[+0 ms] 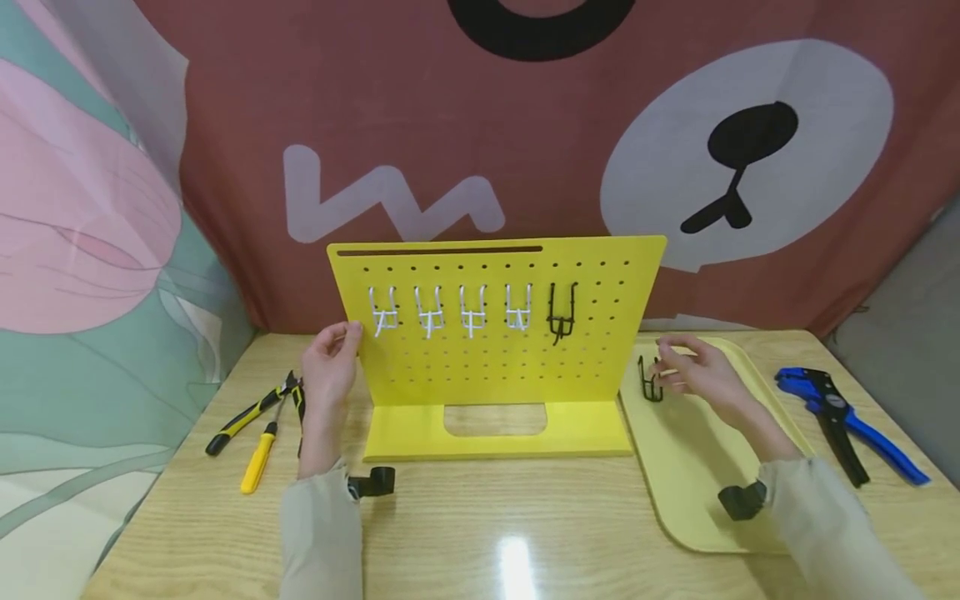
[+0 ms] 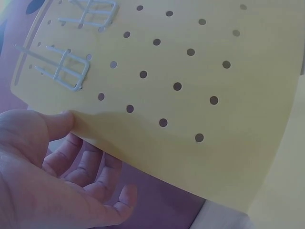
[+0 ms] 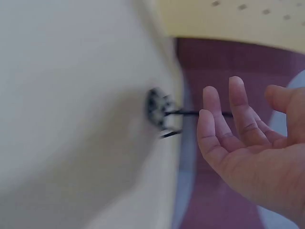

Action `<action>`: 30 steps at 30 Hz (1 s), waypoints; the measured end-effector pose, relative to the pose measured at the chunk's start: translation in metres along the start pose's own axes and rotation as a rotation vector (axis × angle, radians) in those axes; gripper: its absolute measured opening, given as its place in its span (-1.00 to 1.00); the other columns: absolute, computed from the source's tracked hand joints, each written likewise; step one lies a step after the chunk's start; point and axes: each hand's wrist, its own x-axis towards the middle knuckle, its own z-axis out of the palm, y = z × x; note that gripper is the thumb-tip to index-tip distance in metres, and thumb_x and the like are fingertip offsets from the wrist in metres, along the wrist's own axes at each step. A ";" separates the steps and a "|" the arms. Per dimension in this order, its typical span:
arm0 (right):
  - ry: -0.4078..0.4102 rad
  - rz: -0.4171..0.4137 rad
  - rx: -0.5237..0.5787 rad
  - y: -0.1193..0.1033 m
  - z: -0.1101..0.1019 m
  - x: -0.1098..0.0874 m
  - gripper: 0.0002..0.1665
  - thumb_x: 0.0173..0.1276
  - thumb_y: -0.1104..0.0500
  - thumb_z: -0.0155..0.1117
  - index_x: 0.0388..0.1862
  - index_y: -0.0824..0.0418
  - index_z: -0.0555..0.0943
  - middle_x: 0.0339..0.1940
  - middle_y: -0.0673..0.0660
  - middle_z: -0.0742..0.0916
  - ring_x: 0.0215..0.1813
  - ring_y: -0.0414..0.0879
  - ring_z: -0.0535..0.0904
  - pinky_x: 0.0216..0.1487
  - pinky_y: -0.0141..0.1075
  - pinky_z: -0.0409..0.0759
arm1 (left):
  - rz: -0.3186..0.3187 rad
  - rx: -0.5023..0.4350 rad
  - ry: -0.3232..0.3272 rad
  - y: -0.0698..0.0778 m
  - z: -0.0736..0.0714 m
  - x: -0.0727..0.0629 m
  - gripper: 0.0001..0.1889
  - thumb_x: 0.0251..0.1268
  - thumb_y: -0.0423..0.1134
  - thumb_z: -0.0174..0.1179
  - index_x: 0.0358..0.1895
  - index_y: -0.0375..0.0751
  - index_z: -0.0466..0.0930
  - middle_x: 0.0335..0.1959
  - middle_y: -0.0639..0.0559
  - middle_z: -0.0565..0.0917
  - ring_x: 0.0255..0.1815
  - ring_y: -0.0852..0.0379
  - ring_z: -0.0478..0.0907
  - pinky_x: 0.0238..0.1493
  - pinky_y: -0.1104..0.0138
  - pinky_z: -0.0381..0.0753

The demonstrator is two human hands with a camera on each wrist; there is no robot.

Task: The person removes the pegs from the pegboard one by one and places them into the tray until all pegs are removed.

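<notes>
Left hand (image 1: 330,362) pinching left edge of yellow pegboard (image 1: 491,392). Right hand (image 1: 701,371) over yellow tray (image 1: 697,492), fingers at black wire hook (image 1: 652,398); can't tell if pinching.

The flat yellow board (image 1: 450,392) is dotted with rows of small round holes, the four bent wire hooks (image 1: 472,314) on it are white, and two more bent wire hooks (image 1: 561,319) are black. The tray with round corners (image 1: 675,483) is pale yellow, and the wooden table (image 1: 450,517) is light tan with streaky lines. The two-handled pliers (image 1: 247,423) are yellow and black, the squeeze tool (image 1: 834,403) is blue and black, and the big cloth (image 1: 375,100) is brownish red with grey and black shapes.
</notes>
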 end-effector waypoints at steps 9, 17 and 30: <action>0.039 -0.220 0.178 -0.047 0.014 -0.019 -0.54 0.52 0.03 0.00 0.20 0.33 0.42 -0.18 0.00 0.71 -0.14 -0.15 0.67 -0.15 -0.36 0.62 | 0.004 -0.006 -0.001 -0.001 -0.001 0.001 -0.64 0.40 -0.06 0.12 0.01 -0.32 0.54 -0.25 0.11 0.53 -0.18 0.20 0.41 -0.13 0.39 0.37; 0.078 -0.293 0.380 -0.052 0.081 -0.031 -0.60 0.51 0.14 0.05 0.14 0.43 0.44 -0.18 0.04 0.73 -0.14 -0.10 0.68 -0.10 -0.26 0.62 | 0.003 -0.010 -0.009 0.001 -0.001 0.000 -0.60 0.40 -0.02 0.11 0.03 -0.33 0.52 -0.20 0.06 0.54 -0.14 0.19 0.41 -0.07 0.35 0.37; 0.207 -0.498 0.459 -0.078 0.130 -0.029 -0.52 0.45 0.32 0.10 0.25 0.51 0.29 -0.25 0.12 0.74 -0.26 -0.06 0.69 -0.24 -0.24 0.65 | -0.009 -0.006 -0.008 0.003 0.001 0.000 -0.63 0.41 -0.06 0.10 0.02 -0.32 0.53 -0.19 0.04 0.55 -0.15 0.19 0.43 -0.10 0.37 0.39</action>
